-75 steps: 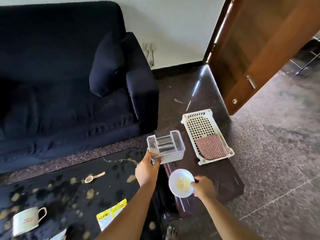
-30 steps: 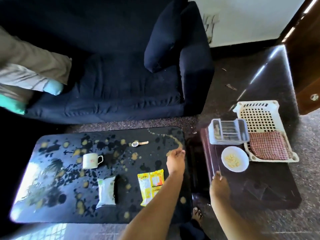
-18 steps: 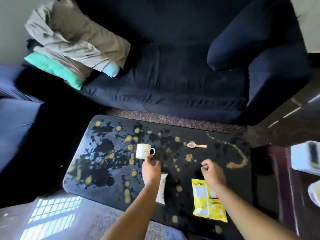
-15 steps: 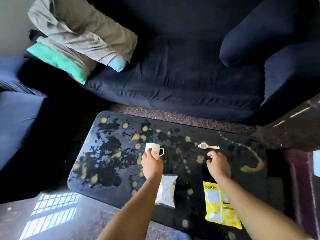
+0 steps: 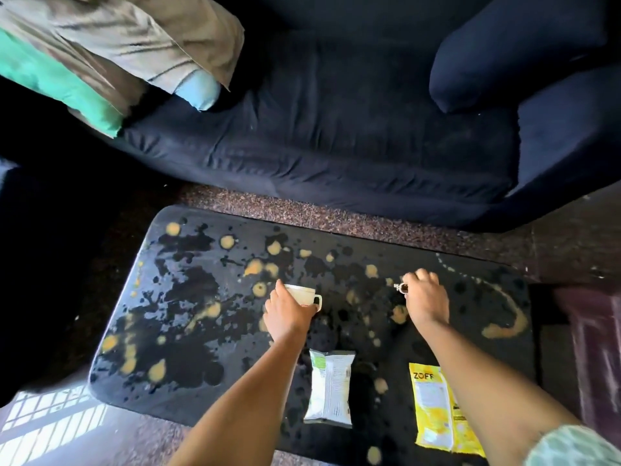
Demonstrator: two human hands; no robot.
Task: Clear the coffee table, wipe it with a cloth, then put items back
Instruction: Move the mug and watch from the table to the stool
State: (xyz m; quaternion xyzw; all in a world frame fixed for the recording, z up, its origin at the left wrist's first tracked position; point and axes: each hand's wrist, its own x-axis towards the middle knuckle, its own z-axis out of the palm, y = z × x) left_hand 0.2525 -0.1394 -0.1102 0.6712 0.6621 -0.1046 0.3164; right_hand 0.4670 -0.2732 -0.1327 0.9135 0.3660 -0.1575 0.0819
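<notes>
The black coffee table has yellow speckles all over its top. My left hand is closed around a white mug near the table's middle, with the handle pointing right. My right hand grips a small wristwatch, of which only the face end shows at my fingers. A white-and-green snack packet lies near the front edge between my arms. A yellow packet lies to its right, partly under my right forearm.
A dark blue sofa runs along the far side of the table, with a dark cushion at right and folded cloths piled at left. A dark side table shows at the right edge.
My left hand has closed on the mug. My right hand moved forward onto the watch and picked up its end. Earlier I left the bowl and organiser on the side table.
</notes>
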